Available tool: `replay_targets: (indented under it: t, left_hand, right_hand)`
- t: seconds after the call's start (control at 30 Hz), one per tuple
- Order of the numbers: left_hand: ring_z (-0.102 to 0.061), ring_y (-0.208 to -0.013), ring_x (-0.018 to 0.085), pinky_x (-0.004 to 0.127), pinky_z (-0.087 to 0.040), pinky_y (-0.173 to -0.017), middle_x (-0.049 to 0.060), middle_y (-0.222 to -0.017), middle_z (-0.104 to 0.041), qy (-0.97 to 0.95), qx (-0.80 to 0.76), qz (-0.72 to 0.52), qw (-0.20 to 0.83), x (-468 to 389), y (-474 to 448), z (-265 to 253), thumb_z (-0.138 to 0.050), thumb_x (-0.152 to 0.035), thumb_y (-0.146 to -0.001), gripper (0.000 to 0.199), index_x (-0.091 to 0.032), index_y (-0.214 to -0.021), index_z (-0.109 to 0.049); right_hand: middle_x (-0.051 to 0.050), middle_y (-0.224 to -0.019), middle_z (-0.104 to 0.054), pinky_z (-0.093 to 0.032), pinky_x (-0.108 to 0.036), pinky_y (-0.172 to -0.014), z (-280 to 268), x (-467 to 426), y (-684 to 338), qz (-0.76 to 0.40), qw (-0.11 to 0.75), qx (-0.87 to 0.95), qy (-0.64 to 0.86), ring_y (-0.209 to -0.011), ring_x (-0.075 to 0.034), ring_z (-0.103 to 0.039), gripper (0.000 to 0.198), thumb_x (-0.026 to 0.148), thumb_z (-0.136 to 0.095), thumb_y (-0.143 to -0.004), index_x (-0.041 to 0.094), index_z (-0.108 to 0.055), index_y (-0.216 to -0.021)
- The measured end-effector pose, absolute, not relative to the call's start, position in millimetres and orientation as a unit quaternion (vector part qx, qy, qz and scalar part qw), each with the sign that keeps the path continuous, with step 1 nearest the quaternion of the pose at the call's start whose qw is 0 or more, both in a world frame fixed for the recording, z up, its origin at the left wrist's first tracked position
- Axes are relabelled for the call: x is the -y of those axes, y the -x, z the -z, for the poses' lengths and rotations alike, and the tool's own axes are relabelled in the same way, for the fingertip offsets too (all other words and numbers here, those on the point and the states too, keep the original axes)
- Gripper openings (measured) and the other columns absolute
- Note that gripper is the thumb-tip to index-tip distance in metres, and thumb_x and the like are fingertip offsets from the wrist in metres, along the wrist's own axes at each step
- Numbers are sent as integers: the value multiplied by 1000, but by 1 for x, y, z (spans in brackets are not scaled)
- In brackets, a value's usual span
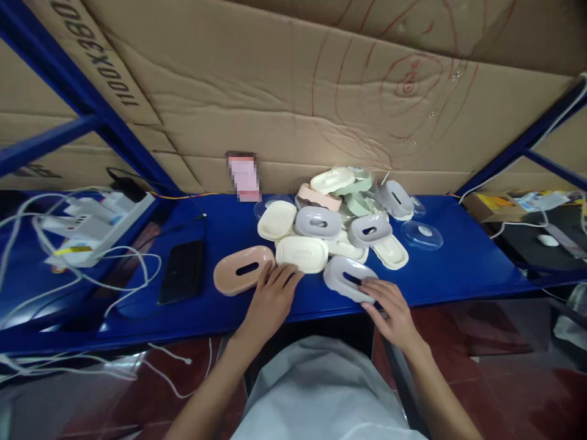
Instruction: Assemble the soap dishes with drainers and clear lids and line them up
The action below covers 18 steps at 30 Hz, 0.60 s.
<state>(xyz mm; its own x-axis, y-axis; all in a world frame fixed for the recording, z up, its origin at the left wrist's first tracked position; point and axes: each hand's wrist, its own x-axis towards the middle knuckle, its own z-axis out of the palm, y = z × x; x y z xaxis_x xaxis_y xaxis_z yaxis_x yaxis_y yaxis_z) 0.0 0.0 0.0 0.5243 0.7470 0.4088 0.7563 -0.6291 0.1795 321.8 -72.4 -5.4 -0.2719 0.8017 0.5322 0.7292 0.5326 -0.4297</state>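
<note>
On the blue table lie glossy oval plastic covers, each with a long slot, and cream oval trays. My left hand (276, 290) is open, its fingers stretched out at the right end of a pink slotted cover (229, 275) and the front edge of a cream tray (302, 254). My right hand (389, 305) grips the right end of a grey slotted cover (339, 278), fingers on top by the slot and thumb at the front edge. Behind it rest a second grey cover (317, 221) and a third one (369, 230). Another cream tray (276, 220) sits at the pile's left.
Clear plastic lids (422, 236) lie around the pile, which also has green pieces (355, 203). A black phone-like slab (182, 271) lies left, beside a power strip (110, 232) with tangled white cables. Cardboard (257, 79) walls the back; a blurred pink item (244, 177) leans there.
</note>
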Motion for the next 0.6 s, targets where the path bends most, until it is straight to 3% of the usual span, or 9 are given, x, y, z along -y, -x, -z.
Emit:
replay_targets:
  t: [0.1, 0.17, 0.27, 0.4, 0.6]
  left_hand:
    - [-68, -127, 28, 66, -22, -130, 8, -120, -78, 877, 404, 259, 4, 15, -1, 2, -51, -1, -99, 34, -21, -120, -70]
    - [-69, -126, 27, 64, -25, -129, 8, -121, -77, 885, 372, 280, 1, 22, -1, 5, -52, 0, -100, 37, -22, -124, -68]
    - [-66, -133, 30, 61, -37, -124, 15, -138, -69, 868, 375, 322, 39, 24, 0, 10, -62, -7, -100, 42, -24, -139, -63]
    - [-51, -150, 38, 62, -42, -123, 20, -159, -54, 842, 414, 334, 83, 21, 6, 11, -73, -22, -98, 51, -24, -148, -58]
    - [-58, -145, 32, 51, -55, -117, 10, -142, -71, 871, 372, 320, 34, 21, 14, 11, -68, -22, -102, 35, -22, -136, -66]
  right_hand:
    - [-11, -136, -72, -54, -56, -107, 10, 79, -331, -40, 402, 756, 515, -130, -32, -66, 41, 22, -66, -103, 29, -64, -143]
    - [-11, -137, -72, -53, -56, -109, 11, 76, -324, -45, 392, 759, 519, -132, -31, -65, 40, 24, -65, -104, 29, -63, -143]
    - [-10, -139, -72, -51, -57, -113, 6, 62, -299, -56, 346, 793, 498, -136, -31, -61, 38, 25, -61, -106, 27, -62, -144]
    - [-10, -146, -68, -46, -55, -122, -2, 38, -263, -75, 289, 854, 426, -145, -28, -55, 37, 22, -53, -109, 22, -60, -145]
    - [-11, -149, -66, -43, -51, -125, -6, 23, -253, -97, 247, 892, 366, -150, -26, -50, 38, 19, -49, -110, 19, -60, -146]
